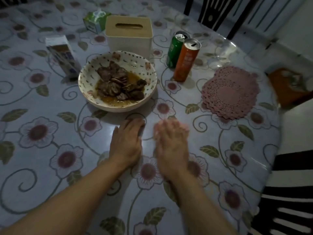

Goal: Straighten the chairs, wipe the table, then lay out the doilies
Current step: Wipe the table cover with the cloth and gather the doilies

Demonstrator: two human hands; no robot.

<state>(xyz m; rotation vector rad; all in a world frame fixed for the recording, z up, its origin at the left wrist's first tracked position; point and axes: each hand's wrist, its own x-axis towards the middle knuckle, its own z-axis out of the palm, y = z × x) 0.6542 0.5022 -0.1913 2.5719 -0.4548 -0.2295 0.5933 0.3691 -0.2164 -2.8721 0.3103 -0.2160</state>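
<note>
Reaching forward over the surface (50, 150), both hands lie side by side, palms down. The left hand (126, 143) rests flat with straight fingers and holds nothing. The right hand (171, 143) is blurred; its fingers appear extended and empty, though contact with the surface cannot be confirmed. No cloth is visible in either hand.

Beyond the hands stands a bowl (94, 99) of meat in sauce. Right of it, well apart from the hands, the doilies (230, 92) sit in one pink stack near the edge, not yet laid out. Two opened cans (183, 60) stand touching between bowl and stack. A carton (62, 56) stands left of the bowl; a tissue box (128, 36) sits behind it, with a green pack (94, 21) beyond.

Risks, as judged: wiping with the bowl and cans in place could tip a can or slop sauce, soiling the doilies. A sweep toward the right could push the stack off the edge.

A glossy floral cover over a rounded top makes up the surface. Lighting is dim. One chair (288, 192) stands at the near right, another (216, 12) at the far side; whether they are squared cannot be told.
</note>
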